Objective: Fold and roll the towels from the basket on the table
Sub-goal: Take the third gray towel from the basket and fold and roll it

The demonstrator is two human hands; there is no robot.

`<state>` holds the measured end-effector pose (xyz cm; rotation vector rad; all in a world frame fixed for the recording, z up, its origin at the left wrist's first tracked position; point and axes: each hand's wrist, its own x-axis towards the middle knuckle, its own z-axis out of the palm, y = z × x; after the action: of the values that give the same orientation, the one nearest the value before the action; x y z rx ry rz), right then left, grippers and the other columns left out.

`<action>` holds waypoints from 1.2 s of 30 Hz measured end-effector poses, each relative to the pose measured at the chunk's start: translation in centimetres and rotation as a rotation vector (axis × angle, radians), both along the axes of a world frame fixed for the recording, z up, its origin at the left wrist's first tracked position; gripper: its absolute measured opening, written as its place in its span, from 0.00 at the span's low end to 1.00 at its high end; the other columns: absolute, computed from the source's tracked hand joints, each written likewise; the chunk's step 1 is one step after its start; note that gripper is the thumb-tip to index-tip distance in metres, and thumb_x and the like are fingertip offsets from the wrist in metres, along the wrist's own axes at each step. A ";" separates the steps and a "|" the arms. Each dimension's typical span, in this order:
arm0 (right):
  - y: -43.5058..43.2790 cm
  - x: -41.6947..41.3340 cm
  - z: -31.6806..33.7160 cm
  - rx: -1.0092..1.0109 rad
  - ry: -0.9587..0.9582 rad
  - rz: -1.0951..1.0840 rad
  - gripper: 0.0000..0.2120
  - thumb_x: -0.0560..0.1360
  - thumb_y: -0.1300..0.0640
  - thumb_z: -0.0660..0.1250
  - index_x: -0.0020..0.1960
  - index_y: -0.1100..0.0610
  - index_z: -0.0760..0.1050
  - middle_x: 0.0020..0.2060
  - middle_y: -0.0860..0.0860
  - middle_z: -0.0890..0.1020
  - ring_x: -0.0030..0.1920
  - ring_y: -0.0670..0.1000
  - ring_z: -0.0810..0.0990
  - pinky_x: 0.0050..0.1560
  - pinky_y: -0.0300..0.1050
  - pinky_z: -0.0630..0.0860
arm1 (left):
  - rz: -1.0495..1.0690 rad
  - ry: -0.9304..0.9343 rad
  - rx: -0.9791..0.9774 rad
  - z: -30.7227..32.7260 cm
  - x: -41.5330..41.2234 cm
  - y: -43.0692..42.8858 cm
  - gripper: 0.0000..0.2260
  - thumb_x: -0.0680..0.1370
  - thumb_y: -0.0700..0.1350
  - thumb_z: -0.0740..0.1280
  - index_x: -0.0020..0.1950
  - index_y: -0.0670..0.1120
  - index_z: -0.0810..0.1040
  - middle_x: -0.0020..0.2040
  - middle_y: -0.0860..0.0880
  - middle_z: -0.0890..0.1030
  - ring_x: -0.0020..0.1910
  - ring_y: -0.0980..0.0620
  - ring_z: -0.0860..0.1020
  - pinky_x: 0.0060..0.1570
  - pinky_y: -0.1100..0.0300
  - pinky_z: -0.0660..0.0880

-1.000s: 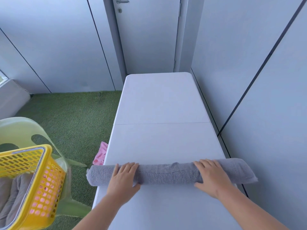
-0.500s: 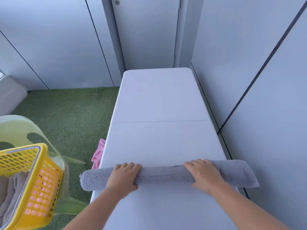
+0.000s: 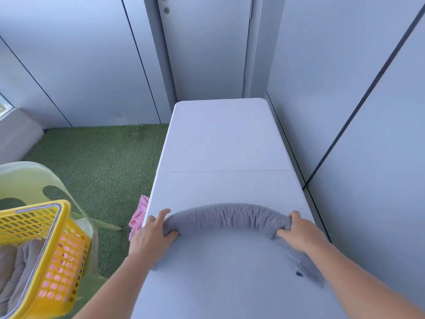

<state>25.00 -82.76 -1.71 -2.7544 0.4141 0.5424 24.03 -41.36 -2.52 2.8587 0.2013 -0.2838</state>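
Both hands [image 3: 153, 236] [image 3: 299, 233] clutch the arched grey rolled towel [image 3: 227, 215].

Grey towel roll [image 3: 227, 215], before straight under flat palms, now bent into arch. Left hand [image 3: 150, 236] and right hand [image 3: 299, 233] now grip it; right end trails toward person.

Soft, cool bluish daylight lights everything evenly, brightest at the window [image 3: 4, 106] on the left edge; the towel [image 3: 226, 215] throws only a faint shadow on the counter [image 3: 225, 139]. The towel's right end is smeared with blur, and the wide lens bows the seams of the wall [image 3: 333, 65] near the edges.
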 end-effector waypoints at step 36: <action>8.5 -2.7 -0.2 -0.262 -0.134 0.799 0.53 0.64 0.43 0.74 0.79 0.49 0.45 0.75 0.49 0.58 0.76 0.55 0.53 0.74 0.65 0.51 | -0.672 0.121 0.130 1.3 -1.2 -12.7 0.59 0.64 0.73 0.70 0.82 0.49 0.42 0.82 0.52 0.47 0.81 0.49 0.43 0.78 0.45 0.40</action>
<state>22.27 -74.21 -1.90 -3.1157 -0.7342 0.4861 22.87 -54.05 -1.23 2.9418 -0.7584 -0.5848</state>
